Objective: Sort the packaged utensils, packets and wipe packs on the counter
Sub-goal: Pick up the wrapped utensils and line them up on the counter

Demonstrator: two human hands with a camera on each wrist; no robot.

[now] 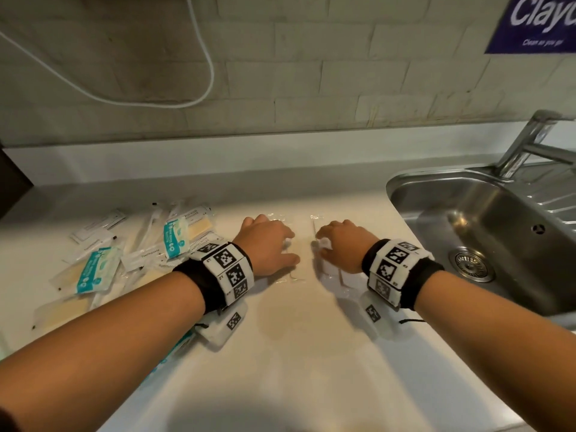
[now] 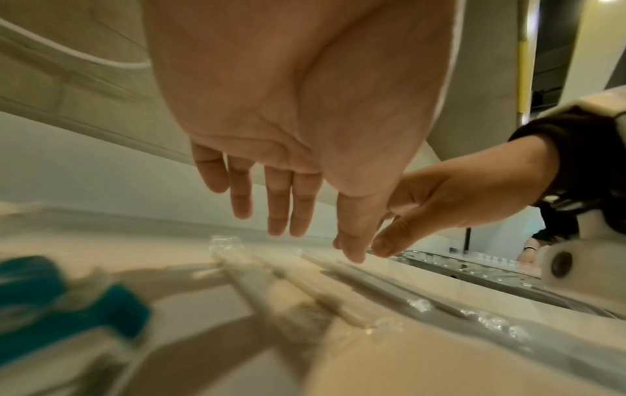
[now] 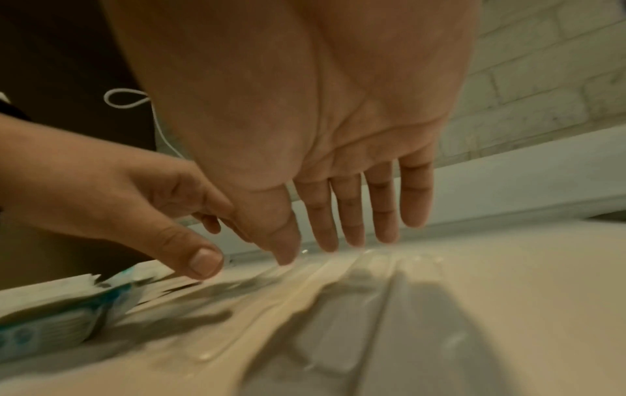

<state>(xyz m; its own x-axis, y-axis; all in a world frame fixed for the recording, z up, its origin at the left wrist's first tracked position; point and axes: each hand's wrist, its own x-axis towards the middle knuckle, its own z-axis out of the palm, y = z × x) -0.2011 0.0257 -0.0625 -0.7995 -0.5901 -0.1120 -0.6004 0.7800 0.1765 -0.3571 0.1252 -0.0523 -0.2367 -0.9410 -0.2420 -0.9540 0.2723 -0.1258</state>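
Note:
Two clear-wrapped utensil packs (image 1: 294, 269) (image 1: 335, 274) lie side by side on the pale counter (image 1: 311, 353). My left hand (image 1: 271, 244) hovers over the left pack and my right hand (image 1: 339, 241) over the right one, both palm down. The left wrist view shows my left hand (image 2: 305, 230) with straight fingers pointing down at the clear packs (image 2: 305, 289). In the right wrist view my right hand (image 3: 338, 233) is likewise spread above a clear pack (image 3: 338, 281), the thumb tip at its film. Neither hand holds anything.
A heap of packets lies at the left: teal wipe packs (image 1: 93, 269), a toothpaste sachet (image 1: 149, 254) and shampoo sachets. A steel sink (image 1: 396, 182) with a tap (image 1: 523, 145) is close on the right. A white cable (image 1: 205, 73) hangs on the tiled wall.

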